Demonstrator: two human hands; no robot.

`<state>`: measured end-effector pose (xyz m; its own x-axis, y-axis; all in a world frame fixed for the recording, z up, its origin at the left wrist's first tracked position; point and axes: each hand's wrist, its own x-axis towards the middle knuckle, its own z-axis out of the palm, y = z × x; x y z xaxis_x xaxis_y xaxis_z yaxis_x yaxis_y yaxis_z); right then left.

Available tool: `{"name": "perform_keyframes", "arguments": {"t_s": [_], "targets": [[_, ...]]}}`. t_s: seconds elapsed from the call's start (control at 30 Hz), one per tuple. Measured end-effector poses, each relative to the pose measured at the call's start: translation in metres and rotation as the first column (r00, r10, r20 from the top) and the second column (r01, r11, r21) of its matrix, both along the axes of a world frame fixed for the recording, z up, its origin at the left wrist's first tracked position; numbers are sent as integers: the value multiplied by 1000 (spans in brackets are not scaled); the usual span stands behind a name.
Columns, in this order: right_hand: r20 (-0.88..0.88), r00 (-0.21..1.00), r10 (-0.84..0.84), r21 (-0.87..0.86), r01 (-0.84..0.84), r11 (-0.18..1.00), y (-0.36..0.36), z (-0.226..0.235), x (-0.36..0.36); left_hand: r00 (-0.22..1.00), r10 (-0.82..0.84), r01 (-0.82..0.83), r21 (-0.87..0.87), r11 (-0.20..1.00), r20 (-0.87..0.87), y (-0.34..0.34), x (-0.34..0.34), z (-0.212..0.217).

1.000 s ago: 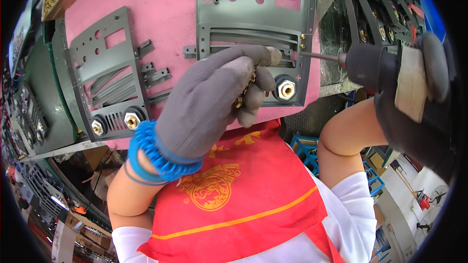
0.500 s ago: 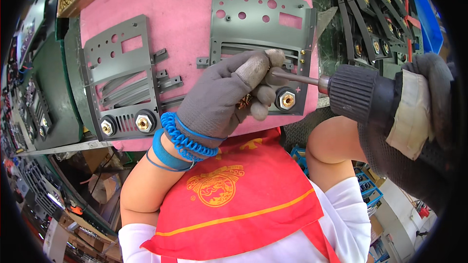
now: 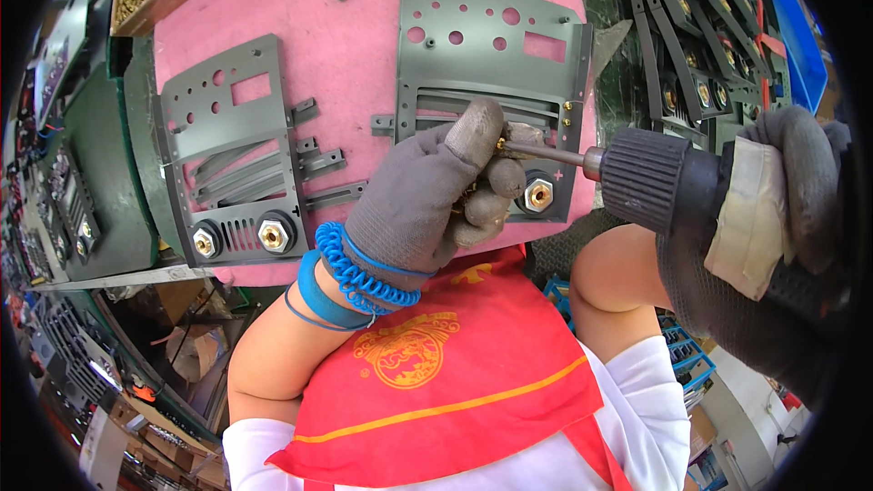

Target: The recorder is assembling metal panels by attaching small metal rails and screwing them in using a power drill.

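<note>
The left hand (image 3: 427, 195), in a grey glove, pinches a small brass screw (image 3: 500, 142) between thumb and fingers against a grey metal panel (image 3: 491, 64) lying near the surface's (image 3: 346, 64) front edge. The right hand (image 3: 791, 191) grips a black power screwdriver (image 3: 655, 177), its bit meeting the screw. A second panel (image 3: 232, 155) lies towards the left edge.
</note>
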<state>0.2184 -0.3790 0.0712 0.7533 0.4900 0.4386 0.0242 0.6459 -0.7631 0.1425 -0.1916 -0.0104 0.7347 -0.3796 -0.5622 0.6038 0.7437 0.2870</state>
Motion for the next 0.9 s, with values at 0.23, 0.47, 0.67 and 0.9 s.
{"name": "perform_keyframes", "arguments": {"t_s": [0.23, 0.47, 0.67, 0.9], "targets": [[6, 1000, -11, -4, 11, 1000, 1, -3, 1, 983, 5, -20, 80, 997, 185, 1, -1, 11], [5, 998, -59, -39, 59, 997, -58, -5, 22, 638, -716, -368, 929, 40, 284, 4, -33, 9], [-12, 996, -83, -71, 82, 994, -53, -18, 21, 492, -851, -567, 809, -154, 182, 3, -46, -13], [-27, 994, -107, -99, 104, 990, -44, -24, 10, 510, -856, -486, 850, -205, 85, 11, -55, -8]]}}
